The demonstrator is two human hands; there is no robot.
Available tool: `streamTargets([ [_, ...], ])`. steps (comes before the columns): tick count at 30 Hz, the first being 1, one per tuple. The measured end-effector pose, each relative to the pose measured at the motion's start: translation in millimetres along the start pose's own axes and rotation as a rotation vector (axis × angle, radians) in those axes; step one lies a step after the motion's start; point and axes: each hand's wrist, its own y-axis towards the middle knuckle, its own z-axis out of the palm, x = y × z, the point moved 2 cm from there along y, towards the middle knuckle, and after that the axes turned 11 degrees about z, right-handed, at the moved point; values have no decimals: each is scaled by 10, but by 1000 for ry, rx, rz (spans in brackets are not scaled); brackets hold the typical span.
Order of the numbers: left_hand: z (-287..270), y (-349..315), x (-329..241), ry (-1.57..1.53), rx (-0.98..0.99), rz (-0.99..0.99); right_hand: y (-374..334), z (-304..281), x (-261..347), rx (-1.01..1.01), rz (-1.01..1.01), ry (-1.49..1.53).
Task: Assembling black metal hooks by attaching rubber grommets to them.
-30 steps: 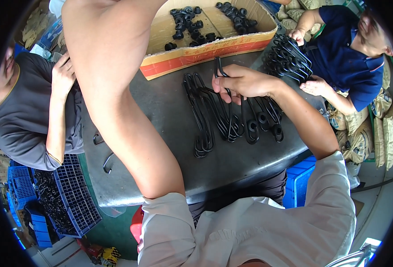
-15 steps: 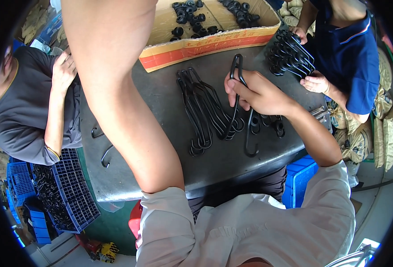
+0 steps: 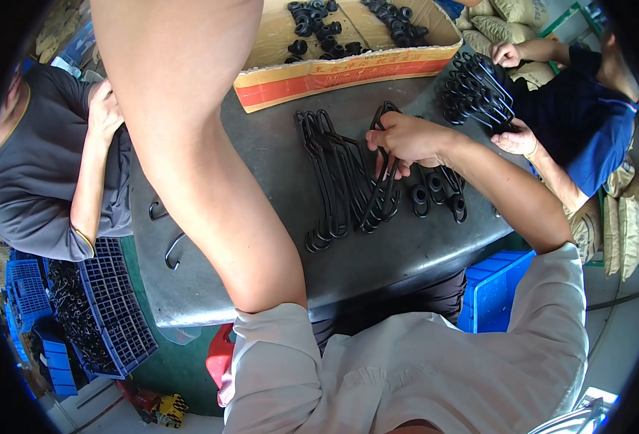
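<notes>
My left arm reaches up across the table, and its hand lies beyond the top edge of the picture. My right hand is closed around a black wire hook, whose loop shows above the fingers. The hook's lower end overlaps the right side of a row of similar black hooks lying side by side on the dark table. Right of that row, partly under my right wrist, are several hooks with black ringed fittings. My palm hides the middle of the held hook.
A cardboard box with black rubber fittings stands at the far side of the dark table. Two loose hooks lie at left. Co-workers sit at both sides; the right one holds a hook bundle. Blue crates stand at lower left.
My right hand has brought the held hook down against the right end of the row. The co-worker at right has leaned away to the right, one hand raised from the bundle.
</notes>
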Motion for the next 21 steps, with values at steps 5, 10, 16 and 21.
streamTargets([
  [5,24,-2,-17,-36,-30,-1,23,17,-15,34,28,28],
  [10,114,44,344,-281,-16,127,-64,145,22,-15,-48,69],
  [16,322,-73,845,-642,-61,64,-90,244,14,-129,-257,117],
  [21,353,-100,811,-682,-36,45,-113,278,-68,-131,-265,132],
])
